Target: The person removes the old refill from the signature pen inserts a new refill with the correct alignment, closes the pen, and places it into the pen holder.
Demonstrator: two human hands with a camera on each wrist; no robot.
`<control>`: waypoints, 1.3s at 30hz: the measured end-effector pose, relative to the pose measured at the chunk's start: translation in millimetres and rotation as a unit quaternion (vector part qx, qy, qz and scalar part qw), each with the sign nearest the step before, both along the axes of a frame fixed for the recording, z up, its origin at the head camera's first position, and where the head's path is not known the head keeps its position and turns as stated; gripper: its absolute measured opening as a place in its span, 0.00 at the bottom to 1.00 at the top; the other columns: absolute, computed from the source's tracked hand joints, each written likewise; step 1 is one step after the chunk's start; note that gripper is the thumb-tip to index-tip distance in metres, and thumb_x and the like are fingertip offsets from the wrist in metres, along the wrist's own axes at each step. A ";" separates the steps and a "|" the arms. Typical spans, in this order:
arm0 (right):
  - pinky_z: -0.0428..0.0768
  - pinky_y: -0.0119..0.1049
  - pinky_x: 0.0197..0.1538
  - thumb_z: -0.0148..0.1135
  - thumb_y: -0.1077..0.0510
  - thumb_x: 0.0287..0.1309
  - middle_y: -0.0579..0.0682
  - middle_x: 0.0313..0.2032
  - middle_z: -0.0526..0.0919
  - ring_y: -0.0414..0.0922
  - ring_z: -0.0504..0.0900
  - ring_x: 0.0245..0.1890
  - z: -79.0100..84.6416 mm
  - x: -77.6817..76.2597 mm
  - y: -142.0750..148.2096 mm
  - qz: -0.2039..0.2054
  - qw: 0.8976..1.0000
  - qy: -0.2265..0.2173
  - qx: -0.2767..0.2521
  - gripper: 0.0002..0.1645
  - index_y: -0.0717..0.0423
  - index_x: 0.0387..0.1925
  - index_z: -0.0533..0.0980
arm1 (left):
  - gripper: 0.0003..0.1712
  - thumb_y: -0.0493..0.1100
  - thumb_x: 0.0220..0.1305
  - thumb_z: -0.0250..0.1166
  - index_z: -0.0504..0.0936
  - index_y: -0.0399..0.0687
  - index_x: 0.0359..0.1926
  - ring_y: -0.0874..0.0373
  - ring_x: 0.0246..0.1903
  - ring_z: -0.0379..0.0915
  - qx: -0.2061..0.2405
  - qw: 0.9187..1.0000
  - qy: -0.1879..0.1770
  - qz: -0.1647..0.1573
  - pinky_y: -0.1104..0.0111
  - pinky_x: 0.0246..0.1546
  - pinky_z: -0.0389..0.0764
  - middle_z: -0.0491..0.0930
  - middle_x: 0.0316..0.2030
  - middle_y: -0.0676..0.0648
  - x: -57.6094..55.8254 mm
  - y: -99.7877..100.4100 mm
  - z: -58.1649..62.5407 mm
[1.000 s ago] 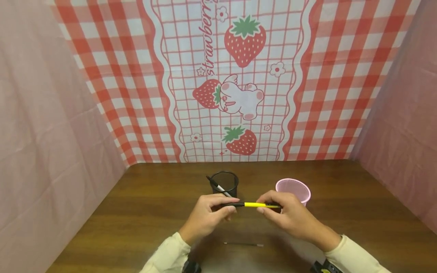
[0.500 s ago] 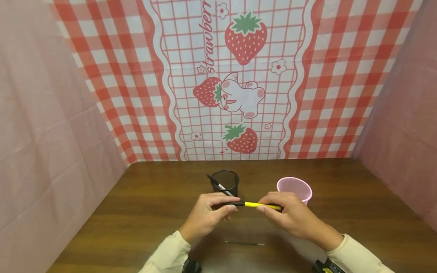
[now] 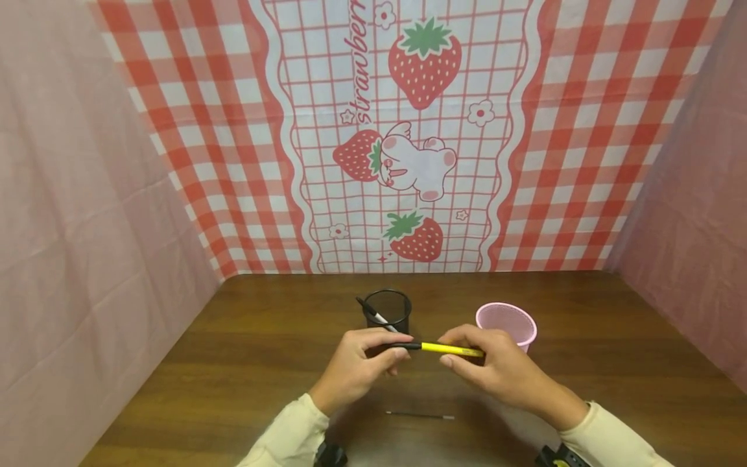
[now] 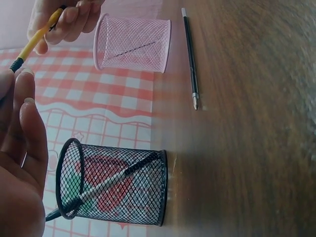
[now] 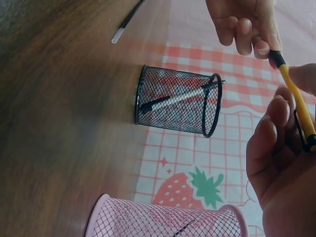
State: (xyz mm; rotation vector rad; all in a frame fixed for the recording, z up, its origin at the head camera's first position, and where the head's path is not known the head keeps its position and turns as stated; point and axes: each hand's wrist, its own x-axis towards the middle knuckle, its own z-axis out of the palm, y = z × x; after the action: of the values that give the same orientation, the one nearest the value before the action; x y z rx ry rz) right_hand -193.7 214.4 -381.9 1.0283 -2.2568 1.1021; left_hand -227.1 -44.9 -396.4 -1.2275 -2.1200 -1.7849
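Observation:
Between both hands, a yellow ballpoint pen (image 3: 452, 349) with a black grip section and a black clip lies nearly level above the table. My left hand (image 3: 354, 364) pinches the black grip end between thumb and fingers. Around the yellow barrel, the thumb and fingers of my right hand (image 3: 496, 366) are curled loosely, close to the clip end. A thin pen refill (image 4: 192, 59) with a dark tube and metal tip lies on the table below the hands. The pen's black tip end is partly hidden by the left fingers.
Behind the left hand stands a black mesh pen cup (image 5: 177, 101) with a black-and-white pen leaning in it. A pink mesh pen cup (image 4: 133, 44) stands behind the right hand, with a thin dark stick visible through its mesh. A strawberry-print cloth (image 3: 408, 143) hangs at the back.
More of the yellow barrel shows between the right thumb and index finger, which have loosened and parted slightly. The left hand keeps its pinch on the black end. The refill and cups stay put.

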 end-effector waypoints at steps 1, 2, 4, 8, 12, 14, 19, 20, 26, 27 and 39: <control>0.79 0.30 0.28 0.73 0.63 0.57 0.39 0.35 0.83 0.34 0.77 0.27 -0.3 0.1 -0.3 -0.002 1.000 -0.006 -0.002 0.16 0.45 0.44 0.80 | 0.12 0.33 0.68 0.65 0.86 0.38 0.51 0.59 0.24 0.80 0.003 1.000 -0.004 -0.001 0.64 0.28 0.85 0.85 0.36 0.44 0.1 -0.6 -0.1; 0.79 0.30 0.28 0.74 0.64 0.56 0.39 0.34 0.82 0.34 0.77 0.27 -0.7 0.2 -0.6 -0.004 1.000 -0.011 -0.006 0.17 0.45 0.44 0.79 | 0.12 0.34 0.68 0.65 0.86 0.38 0.51 0.59 0.24 0.80 0.006 1.000 -0.008 -0.003 0.64 0.28 0.85 0.85 0.37 0.44 0.2 -1.2 0.0; 0.78 0.30 0.26 0.74 0.66 0.54 0.39 0.33 0.81 0.34 0.76 0.27 -1.6 -0.2 -0.5 -0.004 1.000 -0.010 -0.012 0.18 0.46 0.43 0.78 | 0.12 0.35 0.69 0.65 0.86 0.39 0.51 0.58 0.24 0.80 0.014 1.000 -0.015 -0.008 0.64 0.28 0.85 0.86 0.37 0.42 -0.6 -2.3 -0.6; 0.76 0.29 0.24 0.73 0.70 0.51 0.37 0.30 0.78 0.35 0.74 0.25 -2.0 -1.3 1.0 -0.005 1.000 0.006 -0.020 0.20 0.47 0.40 0.76 | 0.12 0.37 0.69 0.65 0.86 0.40 0.51 0.59 0.24 0.79 0.022 0.999 -0.028 -0.013 0.64 0.28 0.85 0.86 0.37 0.40 -1.9 -3.1 0.0; 0.73 0.27 0.22 0.73 0.69 0.52 0.36 0.29 0.77 0.34 0.72 0.24 -1.9 -1.1 3.4 -0.010 1.000 0.023 -0.017 0.20 0.44 0.39 0.77 | 0.12 0.37 0.69 0.66 0.86 0.40 0.51 0.58 0.24 0.79 0.021 0.999 -0.034 -0.015 0.64 0.28 0.85 0.86 0.36 0.41 -2.1 -2.9 0.8; 0.72 0.26 0.22 0.73 0.69 0.52 0.36 0.29 0.78 0.33 0.72 0.24 -2.1 -0.4 4.6 -0.011 0.999 0.028 -0.016 0.20 0.43 0.39 0.78 | 0.12 0.36 0.69 0.65 0.86 0.38 0.51 0.56 0.24 0.80 0.023 0.999 -0.034 -0.018 0.63 0.28 0.85 0.87 0.36 0.42 -1.8 -2.5 0.9; 0.71 0.25 0.23 0.72 0.68 0.55 0.35 0.29 0.77 0.33 0.71 0.24 -0.8 -0.3 5.6 -0.013 1.000 0.023 -0.012 0.19 0.40 0.38 0.79 | 0.12 0.36 0.68 0.65 0.85 0.37 0.51 0.55 0.24 0.80 0.025 0.999 -0.034 -0.023 0.61 0.27 0.85 0.87 0.37 0.42 -1.9 -1.0 1.0; 0.71 0.25 0.23 0.72 0.68 0.56 0.34 0.29 0.77 0.33 0.71 0.24 -0.3 -0.7 5.4 -0.014 1.000 0.022 -0.010 0.19 0.39 0.38 0.79 | 0.12 0.36 0.68 0.65 0.86 0.37 0.51 0.56 0.24 0.80 0.024 0.999 -0.036 -0.022 0.61 0.27 0.85 0.87 0.37 0.42 -2.1 -0.9 0.8; 0.71 0.28 0.22 0.71 0.69 0.56 0.33 0.29 0.77 0.33 0.70 0.24 0.2 -2.7 4.0 -0.010 1.000 0.027 -0.002 0.20 0.38 0.39 0.80 | 0.13 0.36 0.68 0.65 0.85 0.37 0.51 0.59 0.24 0.79 0.022 0.999 -0.044 -0.019 0.65 0.29 0.85 0.87 0.37 0.42 -1.0 -1.1 -1.0; 0.71 0.28 0.23 0.71 0.69 0.56 0.33 0.30 0.77 0.33 0.71 0.24 0.2 -2.6 4.1 -0.007 1.000 0.028 -0.002 0.20 0.38 0.39 0.80 | 0.13 0.36 0.68 0.65 0.85 0.37 0.51 0.59 0.25 0.79 0.022 0.998 -0.047 -0.020 0.65 0.29 0.85 0.87 0.37 0.41 -0.5 -0.8 -1.2; 0.72 0.25 0.27 0.68 0.71 0.57 0.33 0.28 0.76 0.32 0.72 0.25 -2.2 -4.3 5.6 0.021 0.999 0.044 0.001 0.20 0.39 0.35 0.82 | 0.12 0.34 0.67 0.66 0.85 0.33 0.49 0.59 0.26 0.79 0.030 0.998 -0.055 -0.030 0.63 0.31 0.86 0.85 0.37 0.39 3.1 0.7 -1.6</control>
State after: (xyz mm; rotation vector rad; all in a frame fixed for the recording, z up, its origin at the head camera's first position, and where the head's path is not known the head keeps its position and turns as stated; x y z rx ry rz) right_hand -198.0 220.0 -384.1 1.1067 -2.1760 1.0511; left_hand -224.0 -44.3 -398.0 -1.2190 -2.0899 -1.9686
